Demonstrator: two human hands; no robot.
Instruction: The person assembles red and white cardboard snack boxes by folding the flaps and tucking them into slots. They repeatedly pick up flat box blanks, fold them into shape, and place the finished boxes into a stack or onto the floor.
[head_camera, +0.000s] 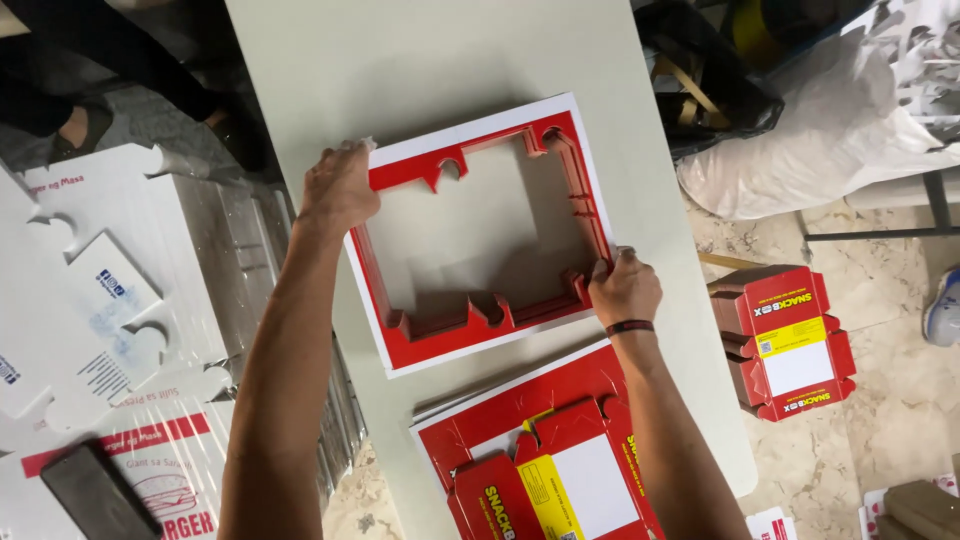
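Both hands hold a stack of red and white cardboard frames (478, 330), the leftover border of die-cut sheets with the middle punched out, lying flat on a pale grey table (420, 60). The left hand (338, 188) grips the stack at its far left corner, fingers curled over the white edge and the thumb on the red face. The right hand (624, 290) pinches the near right corner, its fingers (603, 270) clenched on the inner red rim where it meets the opening; a dark wristband (629, 327) sits on that wrist. So the frame spans the gap between the two hands, held at opposite corners, and the table surface shows through the hole.

Nearer the person, just beside the frame, lies a pile of uncut red, yellow and white printed sheets (545, 460) at the table's near edge. On the floor to the right stands a stack of punched-out red box blanks (785, 340), well apart from the hands. To the left are large white printed cartons (120, 300), and a dark phone (95, 490) rests on one of them. A white plastic sack (800, 140) lies at the upper right
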